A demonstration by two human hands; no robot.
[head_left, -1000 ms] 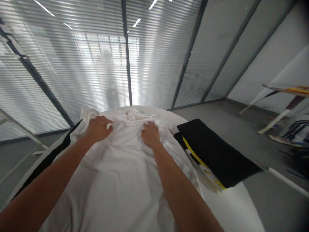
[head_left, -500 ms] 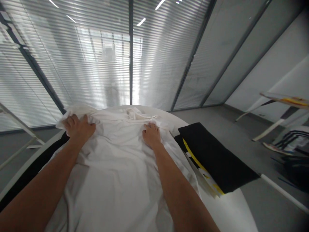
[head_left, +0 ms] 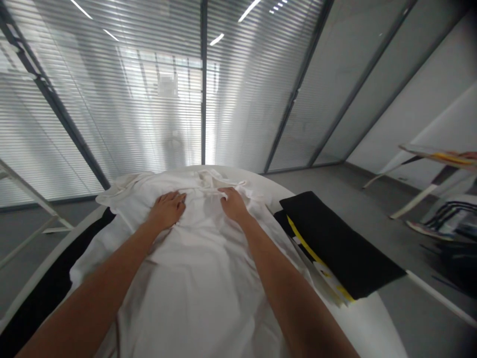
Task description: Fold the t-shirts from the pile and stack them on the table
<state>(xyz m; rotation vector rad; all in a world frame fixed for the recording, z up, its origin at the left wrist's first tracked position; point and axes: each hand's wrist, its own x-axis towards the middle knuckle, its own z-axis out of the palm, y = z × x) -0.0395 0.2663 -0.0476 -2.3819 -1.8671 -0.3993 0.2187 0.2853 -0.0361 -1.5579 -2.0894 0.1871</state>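
The left hand [head_left: 167, 210] and the right hand [head_left: 233, 205] lie open and palm down on a white garment [head_left: 194, 268], a little apart, and neither is clamped on the cloth. The left hand sits at about 11 o'clock, its fingers pointing toward 2 o'clock. The right hand sits at about 12 o'clock, its fingertips just below a gathered white tie [head_left: 223, 185] near the garment's top edge.

The wrinkled garment is spread over a round white table [head_left: 367, 320], reaching the far rim at 12 o'clock and hanging past the near edge. A black cloth [head_left: 44, 318] lies partly under it at 9 o'clock. At 3 o'clock, just beside the garment, a black folder with a yellow stripe [head_left: 337, 243] rests on the table, with pale papers [head_left: 328, 281] showing beneath it.

Behind the table, a glass wall with slatted blinds [head_left: 112, 99] runs from 9 to 1 o'clock. A white-legged stand [head_left: 417, 184] stands on the grey floor [head_left: 328, 184] at 2 o'clock.
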